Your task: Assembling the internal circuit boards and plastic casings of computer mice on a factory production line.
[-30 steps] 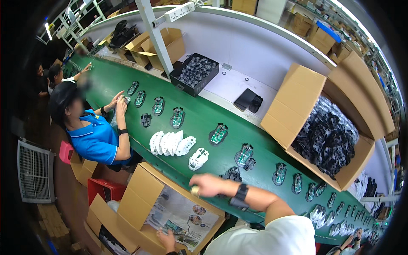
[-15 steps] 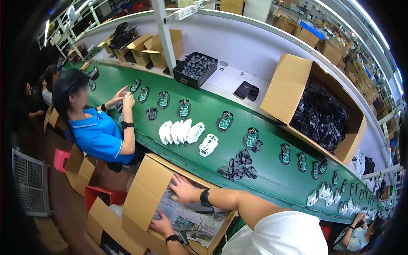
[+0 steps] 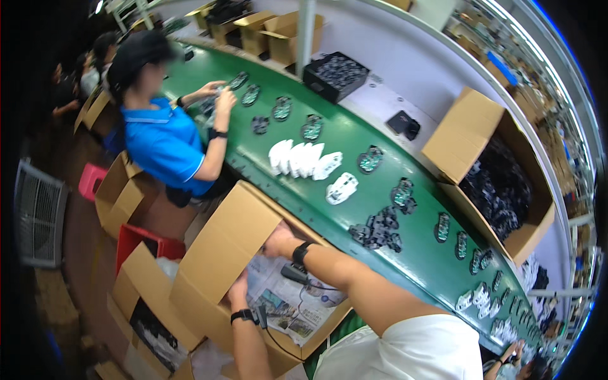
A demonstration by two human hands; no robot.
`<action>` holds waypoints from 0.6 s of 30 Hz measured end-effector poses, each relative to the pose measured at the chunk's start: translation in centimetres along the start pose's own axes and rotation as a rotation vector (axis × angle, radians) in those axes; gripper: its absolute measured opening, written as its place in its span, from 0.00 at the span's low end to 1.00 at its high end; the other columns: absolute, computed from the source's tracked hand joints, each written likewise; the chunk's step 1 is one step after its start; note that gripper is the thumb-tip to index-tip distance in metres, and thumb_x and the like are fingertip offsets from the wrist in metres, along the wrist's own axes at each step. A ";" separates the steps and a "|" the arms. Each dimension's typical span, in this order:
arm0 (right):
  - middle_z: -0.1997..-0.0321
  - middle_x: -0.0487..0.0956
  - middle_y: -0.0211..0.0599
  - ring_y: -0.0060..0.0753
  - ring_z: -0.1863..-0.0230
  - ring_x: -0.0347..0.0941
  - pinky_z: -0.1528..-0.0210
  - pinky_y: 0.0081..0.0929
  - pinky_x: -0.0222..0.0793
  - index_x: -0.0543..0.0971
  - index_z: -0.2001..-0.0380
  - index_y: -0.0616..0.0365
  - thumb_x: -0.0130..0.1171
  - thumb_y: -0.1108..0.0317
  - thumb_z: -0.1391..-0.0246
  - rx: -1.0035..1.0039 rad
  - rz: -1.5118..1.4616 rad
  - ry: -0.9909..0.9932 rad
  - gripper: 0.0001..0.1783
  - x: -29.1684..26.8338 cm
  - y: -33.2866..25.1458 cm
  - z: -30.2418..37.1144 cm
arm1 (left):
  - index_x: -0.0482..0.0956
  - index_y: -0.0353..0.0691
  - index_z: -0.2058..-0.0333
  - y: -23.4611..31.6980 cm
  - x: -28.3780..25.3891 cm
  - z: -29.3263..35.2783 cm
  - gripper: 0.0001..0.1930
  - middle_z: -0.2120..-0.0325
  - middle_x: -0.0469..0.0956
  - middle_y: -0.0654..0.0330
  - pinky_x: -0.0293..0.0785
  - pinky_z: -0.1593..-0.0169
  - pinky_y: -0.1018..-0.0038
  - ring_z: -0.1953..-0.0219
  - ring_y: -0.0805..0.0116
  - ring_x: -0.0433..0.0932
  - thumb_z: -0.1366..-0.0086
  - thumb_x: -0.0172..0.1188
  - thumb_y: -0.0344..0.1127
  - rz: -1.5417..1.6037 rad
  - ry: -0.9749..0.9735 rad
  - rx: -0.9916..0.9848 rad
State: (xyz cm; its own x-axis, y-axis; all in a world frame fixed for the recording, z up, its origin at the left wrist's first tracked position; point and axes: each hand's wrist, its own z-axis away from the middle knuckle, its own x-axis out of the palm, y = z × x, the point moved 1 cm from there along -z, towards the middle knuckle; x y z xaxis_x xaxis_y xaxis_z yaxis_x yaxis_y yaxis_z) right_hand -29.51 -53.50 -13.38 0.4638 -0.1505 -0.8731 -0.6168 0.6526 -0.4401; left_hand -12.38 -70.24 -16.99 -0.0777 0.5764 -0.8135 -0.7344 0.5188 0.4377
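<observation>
Both my hands reach into an open cardboard box (image 3: 218, 244) lined with printed newspaper (image 3: 282, 294). My right hand (image 3: 277, 240) is at the box's far side, its fingers out of sight behind the raised flap. Nearer to me, my left hand (image 3: 238, 290) also goes in beneath the flap edge, with its fingertips hidden. Whether either hand grips anything does not show. Each wrist wears a black band. A black corded piece (image 3: 294, 273) hangs by my right wrist, and a smaller dark corded piece (image 3: 262, 315) by my left.
Beyond the box, a green conveyor belt (image 3: 304, 209) carries white shells (image 3: 304, 159), circuit-board assemblies (image 3: 370, 159) and a pile of dark parts (image 3: 378, 229). A co-worker in blue (image 3: 168, 145) stands left. Across the belt sits a carton of black parts (image 3: 497, 190). A red bin (image 3: 142, 244) stands left.
My hands have moved deeper under the box flap, and their fingers have gone out of sight. The view has shifted, and more newspaper shows.
</observation>
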 end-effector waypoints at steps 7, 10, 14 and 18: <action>0.30 0.70 0.35 0.42 0.26 0.59 0.26 0.51 0.49 0.74 0.36 0.40 0.60 0.58 0.50 0.017 0.173 -0.058 0.34 0.3 0.0 -1.3 | 0.75 0.38 0.42 -1.4 -0.1 -2.8 0.29 0.42 0.76 0.49 0.67 0.37 0.59 0.39 0.47 0.72 0.34 0.57 0.53 -0.070 -0.059 0.071; 0.24 0.61 0.29 0.39 0.23 0.51 0.24 0.46 0.48 0.69 0.32 0.44 0.51 0.60 0.38 -0.099 0.428 -0.121 0.30 1.0 2.5 -2.5 | 0.76 0.40 0.44 1.3 -0.5 -2.5 0.26 0.43 0.77 0.50 0.68 0.38 0.60 0.40 0.49 0.73 0.35 0.59 0.49 -0.129 -0.138 0.050; 0.21 0.53 0.38 0.44 0.21 0.44 0.23 0.50 0.42 0.60 0.27 0.45 0.44 0.51 0.33 -0.114 0.461 0.001 0.33 1.1 -0.3 -4.7 | 0.74 0.41 0.41 -2.5 0.1 -3.5 0.26 0.41 0.74 0.51 0.66 0.36 0.59 0.38 0.49 0.71 0.32 0.56 0.49 -0.272 0.044 0.214; 0.20 0.51 0.36 0.43 0.20 0.42 0.23 0.50 0.42 0.58 0.27 0.47 0.42 0.51 0.32 -0.069 0.626 0.008 0.33 2.8 2.7 -5.5 | 0.70 0.41 0.37 0.0 1.3 -3.6 0.27 0.36 0.69 0.51 0.62 0.33 0.59 0.34 0.49 0.66 0.28 0.50 0.49 -0.267 0.067 0.240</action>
State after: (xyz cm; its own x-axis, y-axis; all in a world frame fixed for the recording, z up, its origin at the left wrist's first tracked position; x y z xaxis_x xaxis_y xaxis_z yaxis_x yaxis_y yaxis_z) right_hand -33.40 -56.28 -18.15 -0.0033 0.2389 -0.9710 -0.8096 0.5693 0.1429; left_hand -14.87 -71.76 -19.39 0.0454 0.3617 -0.9312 -0.5559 0.7836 0.2773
